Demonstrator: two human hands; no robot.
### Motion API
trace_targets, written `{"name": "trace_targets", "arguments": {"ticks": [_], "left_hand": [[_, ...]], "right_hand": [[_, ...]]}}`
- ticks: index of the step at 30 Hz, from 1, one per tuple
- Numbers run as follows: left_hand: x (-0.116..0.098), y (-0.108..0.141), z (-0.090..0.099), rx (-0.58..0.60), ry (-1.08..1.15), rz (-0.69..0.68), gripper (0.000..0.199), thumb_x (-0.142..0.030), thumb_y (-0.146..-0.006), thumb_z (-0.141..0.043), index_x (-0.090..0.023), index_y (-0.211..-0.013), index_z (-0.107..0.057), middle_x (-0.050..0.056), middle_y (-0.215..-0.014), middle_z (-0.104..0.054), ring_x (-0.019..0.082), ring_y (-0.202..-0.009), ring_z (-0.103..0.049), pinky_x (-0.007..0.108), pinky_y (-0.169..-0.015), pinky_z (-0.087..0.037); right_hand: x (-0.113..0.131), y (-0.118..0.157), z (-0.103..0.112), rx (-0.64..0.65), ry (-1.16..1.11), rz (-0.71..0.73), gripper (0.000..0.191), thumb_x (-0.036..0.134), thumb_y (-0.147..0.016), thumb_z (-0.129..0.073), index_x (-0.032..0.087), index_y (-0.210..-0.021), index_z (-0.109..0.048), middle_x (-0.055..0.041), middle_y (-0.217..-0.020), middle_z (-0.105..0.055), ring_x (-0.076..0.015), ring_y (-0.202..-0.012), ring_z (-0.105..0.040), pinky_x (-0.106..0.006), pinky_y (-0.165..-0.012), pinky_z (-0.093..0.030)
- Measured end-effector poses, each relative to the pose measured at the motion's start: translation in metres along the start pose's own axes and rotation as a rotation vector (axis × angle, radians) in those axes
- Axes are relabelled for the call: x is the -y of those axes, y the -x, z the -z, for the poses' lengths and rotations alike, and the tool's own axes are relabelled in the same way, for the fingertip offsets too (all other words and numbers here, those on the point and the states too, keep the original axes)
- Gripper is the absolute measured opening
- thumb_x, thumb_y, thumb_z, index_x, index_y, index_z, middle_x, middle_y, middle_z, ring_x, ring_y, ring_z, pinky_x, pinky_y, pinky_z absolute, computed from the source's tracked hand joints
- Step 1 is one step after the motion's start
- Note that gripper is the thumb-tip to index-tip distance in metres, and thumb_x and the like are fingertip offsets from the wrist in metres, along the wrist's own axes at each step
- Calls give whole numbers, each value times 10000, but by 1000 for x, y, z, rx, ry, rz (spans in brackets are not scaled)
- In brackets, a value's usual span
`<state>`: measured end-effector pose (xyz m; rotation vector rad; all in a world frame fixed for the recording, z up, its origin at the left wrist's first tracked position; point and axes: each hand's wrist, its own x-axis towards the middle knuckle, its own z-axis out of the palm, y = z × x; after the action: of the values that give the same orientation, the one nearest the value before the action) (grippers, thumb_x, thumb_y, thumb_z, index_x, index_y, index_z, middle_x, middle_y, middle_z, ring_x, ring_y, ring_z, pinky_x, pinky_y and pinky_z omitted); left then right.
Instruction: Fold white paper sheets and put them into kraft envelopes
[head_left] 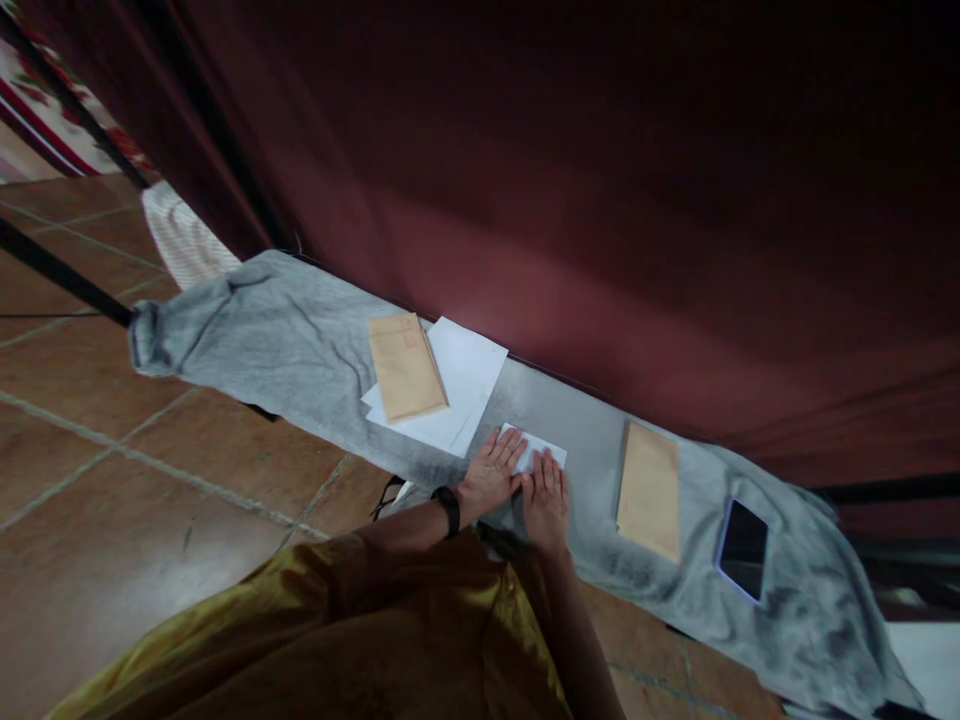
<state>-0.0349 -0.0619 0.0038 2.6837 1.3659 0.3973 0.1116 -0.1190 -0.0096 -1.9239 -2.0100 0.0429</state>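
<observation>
A folded white sheet of paper [534,446] lies on the grey cloth in front of me. My left hand [491,470] rests flat on its left end, fingers stretched out, a dark band around the wrist. Flat on the right part of the same paper is my right hand [546,500], its fingers extended side by side. Both palms hide much of the paper's near edge. To the left, a brown envelope [409,368] overlaps a few white sheets [471,372]. Further right lies a stack of brown envelopes [651,490].
The long narrow surface is covered by a grey cloth [285,330]. A phone [744,550] with a purple edge lies at the right. Behind hangs a dark red curtain [525,250]. Black poles [67,270] stand at the left, above a tiled floor [150,520].
</observation>
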Motion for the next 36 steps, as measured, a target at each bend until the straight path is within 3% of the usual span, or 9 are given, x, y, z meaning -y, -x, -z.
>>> {"name": "trace_targets", "arguments": {"ticks": [7,18,22,27,31,36], "left_hand": [[-2,0,7,-11,33,-52,507,-366,-1026,-471,-179,-1496,-499,94,-1621,-412,291,-1532,-309,514,-1273,-175],[6,0,-8,-38,73,-19,526,-395,-1037,-445,-224,-1534,-449,87,-1625,-406,261,-1528,-326,512,-1269,-208],[6,-1,-5,-50,46,-19,510,-377,-1040,-440,-196,-1516,-473,118,-1611,-421,285,-1514,-354,528,-1258,-234],[-11,-8,-1,-57,74,-85,499,-341,-1059,-373,-130,-1498,-480,137,-1595,-441,251,-1514,-356,470,-1266,-234],[-34,-18,-8,25,171,-290,477,-373,-1084,-334,-181,-1489,-497,84,-1584,-470,184,-1499,-381,394,-1257,-245],[-42,-34,-17,81,193,-322,537,-460,-1093,-293,-162,-1497,-486,97,-1606,-433,195,-1519,-342,403,-1254,-223]], "right_hand": [[-7,1,2,-26,25,9,546,312,-1072,-253,117,-1565,-383,-198,-1607,-408,-299,-1489,-370,-559,-1190,-297],[-25,7,3,-99,-1,-99,591,393,-1080,-262,90,-1579,-354,-197,-1588,-438,-287,-1489,-378,-531,-1216,-301],[-35,18,8,-118,-146,-8,524,342,-1075,-277,151,-1534,-447,-158,-1546,-508,-261,-1445,-451,-536,-1186,-382],[-43,45,9,-160,-223,172,458,196,-1033,-366,188,-1460,-532,-139,-1443,-608,-249,-1365,-539,-526,-1141,-457],[-40,52,10,-233,-255,132,433,130,-994,-392,193,-1379,-581,-137,-1289,-679,-248,-1274,-589,-535,-1108,-491],[-34,49,16,-237,-328,100,358,134,-983,-422,220,-1279,-606,-104,-1147,-685,-238,-1171,-604,-511,-1066,-523]]}}
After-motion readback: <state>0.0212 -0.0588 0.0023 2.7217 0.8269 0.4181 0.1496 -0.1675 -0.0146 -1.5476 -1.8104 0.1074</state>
